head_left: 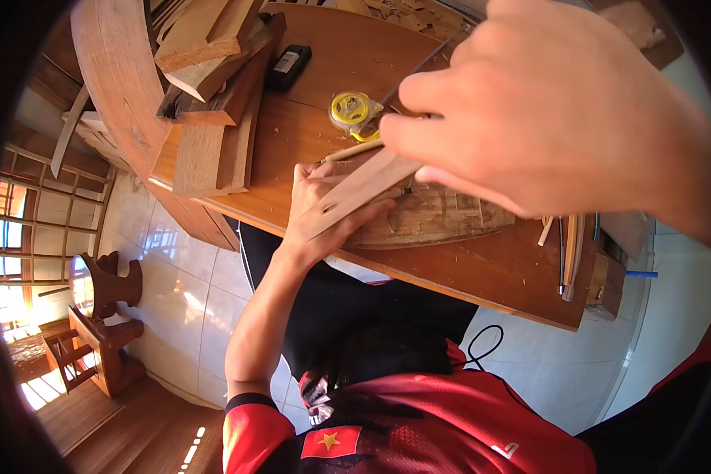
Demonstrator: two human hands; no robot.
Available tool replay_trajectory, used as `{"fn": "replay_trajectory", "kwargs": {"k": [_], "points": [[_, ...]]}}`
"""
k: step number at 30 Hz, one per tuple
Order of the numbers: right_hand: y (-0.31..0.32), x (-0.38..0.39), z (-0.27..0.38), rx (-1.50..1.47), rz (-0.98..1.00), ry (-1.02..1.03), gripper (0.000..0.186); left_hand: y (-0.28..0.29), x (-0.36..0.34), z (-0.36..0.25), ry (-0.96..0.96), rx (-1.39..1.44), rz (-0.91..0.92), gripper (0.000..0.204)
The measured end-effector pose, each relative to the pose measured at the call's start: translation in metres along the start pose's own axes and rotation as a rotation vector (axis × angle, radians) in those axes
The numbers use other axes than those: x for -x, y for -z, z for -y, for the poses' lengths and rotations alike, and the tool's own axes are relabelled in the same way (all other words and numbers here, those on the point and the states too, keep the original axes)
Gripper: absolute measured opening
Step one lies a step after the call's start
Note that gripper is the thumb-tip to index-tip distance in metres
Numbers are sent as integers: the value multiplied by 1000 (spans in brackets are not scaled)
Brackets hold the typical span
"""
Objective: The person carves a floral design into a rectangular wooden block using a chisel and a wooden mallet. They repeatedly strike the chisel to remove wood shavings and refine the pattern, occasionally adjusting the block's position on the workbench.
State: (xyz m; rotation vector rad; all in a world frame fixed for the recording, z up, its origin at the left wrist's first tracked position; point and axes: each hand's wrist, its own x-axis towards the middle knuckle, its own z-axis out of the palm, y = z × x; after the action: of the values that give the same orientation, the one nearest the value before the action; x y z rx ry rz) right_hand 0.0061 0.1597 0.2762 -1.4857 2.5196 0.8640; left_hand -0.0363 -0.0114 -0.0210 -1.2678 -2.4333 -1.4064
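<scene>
My left hand (312, 225) is closed round a flat brown wooden strip (359, 189) that has a small hole near its lower end. The strip slants up over a worn, scarred wooden board (442, 221) on the table. My right hand (521, 118) is raised close to the camera, its fingers curled shut above the strip's upper end. What lies in that grip is hidden. A thin dark metal bar (433, 57) runs past its knuckles; I cannot tell whether it is held. Behind the strip lies a slim, light wooden stick (347, 152).
A yellow tape measure (354, 110) and a black device (289, 67) lie on the wooden table (316, 35). Stacked timber (213, 150) fills its left end. Thin sticks and a brush (570, 261) lie at right. Wood shavings (411, 17) are at the far side.
</scene>
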Motion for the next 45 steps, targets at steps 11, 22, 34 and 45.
{"fn": "replay_trajectory", "kwargs": {"k": [11,22,34,45], "points": [[15,-1,-9,22,147,124,25,-5,-3,-1,-49,-11,13,22],[-28,17,12,-39,16,-176,28,2,-1,0,-88,-137,87,16],[-52,45,8,-229,-171,-201,29,7,3,-17,228,82,52,15],[-74,57,23,-260,-227,-222,31,-1,3,-6,193,76,56,23]]}}
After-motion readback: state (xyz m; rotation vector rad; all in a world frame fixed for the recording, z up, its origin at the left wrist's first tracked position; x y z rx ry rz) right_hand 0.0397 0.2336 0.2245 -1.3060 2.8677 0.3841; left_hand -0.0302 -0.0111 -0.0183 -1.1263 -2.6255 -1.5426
